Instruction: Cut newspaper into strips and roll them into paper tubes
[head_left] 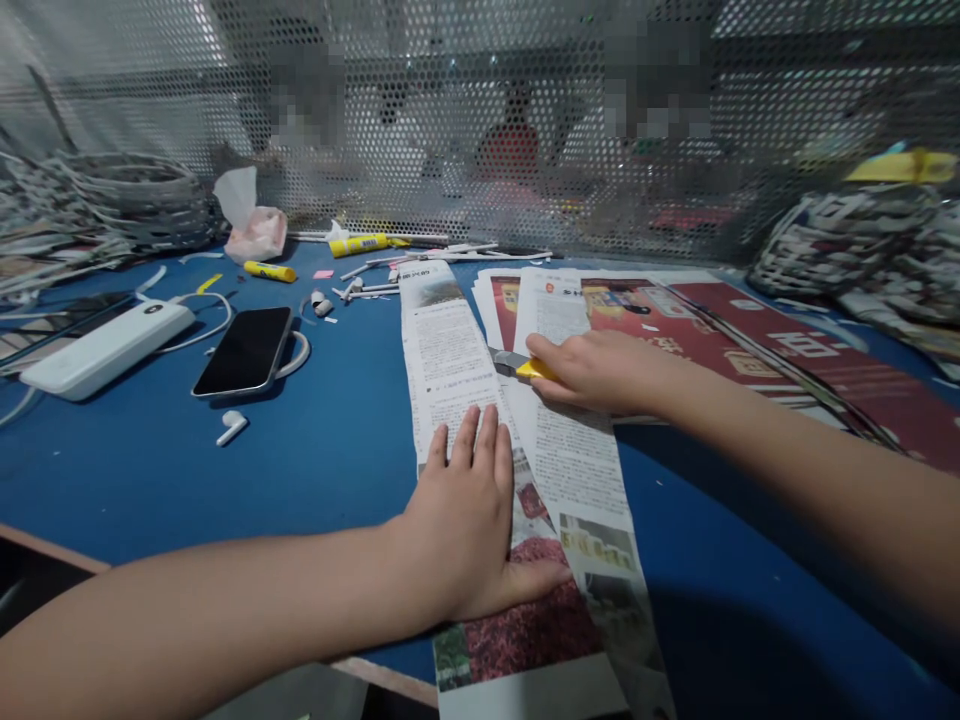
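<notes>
My left hand [469, 520] lies flat with its fingers stretched over a long strip of newspaper [450, 350], pressing it to the blue table. In my right hand [581, 370] is a yellow utility knife [534, 369], gripped near its front. The knife's grey blade end points left and meets the right edge of that strip. A second newspaper strip [577, 470] runs beneath my right hand and partly beside the first one. Both strips reach toward the near table edge.
Red printed sheets [735, 330] lie at right with thin dark rods on them. At left are a phone [246, 350], a white power bank [109, 350] and an earbud [232, 427]. Glue sticks [358, 244], a woven basket [142, 200] and a perforated metal screen [465, 130] stand behind.
</notes>
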